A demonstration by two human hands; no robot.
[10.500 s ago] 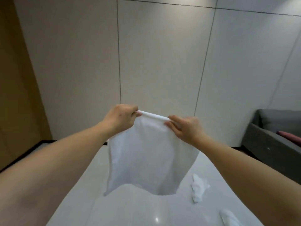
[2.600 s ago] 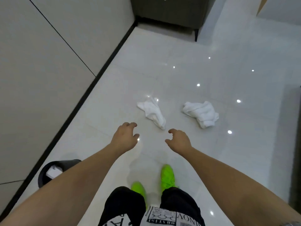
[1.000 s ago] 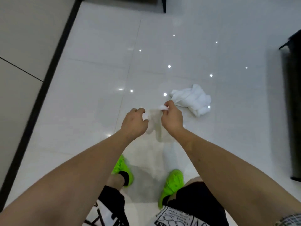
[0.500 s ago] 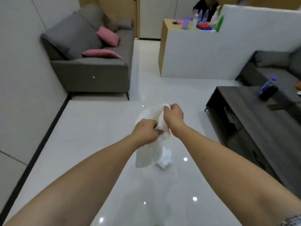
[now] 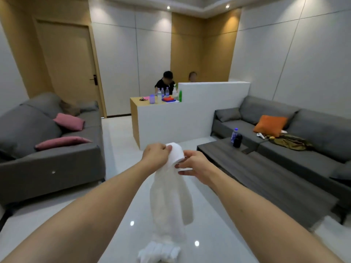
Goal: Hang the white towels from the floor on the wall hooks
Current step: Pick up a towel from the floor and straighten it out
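A white towel (image 5: 171, 188) hangs in front of the person, held up at its top. The left hand (image 5: 156, 156) clenches the top fold, fingers curled round the cloth. The right hand (image 5: 193, 166) pinches the towel's upper edge just beside it. The cloth droops in long folds between the forearms. Directly below it, a second white towel (image 5: 158, 252) lies crumpled on the glossy floor (image 5: 117, 215).

No writing or label can be read on either towel; the bottle (image 5: 234, 135) on the dark coffee table (image 5: 266, 177) carries a blue label too small to read.

The floor runs open ahead, between the grey sofa (image 5: 47, 152) with pink cushions on the left and the coffee table on the right. A white partition (image 5: 190, 114) closes the far end, with a passage left of it toward the door (image 5: 68, 67). A second grey sofa (image 5: 303, 133) stands behind the table.
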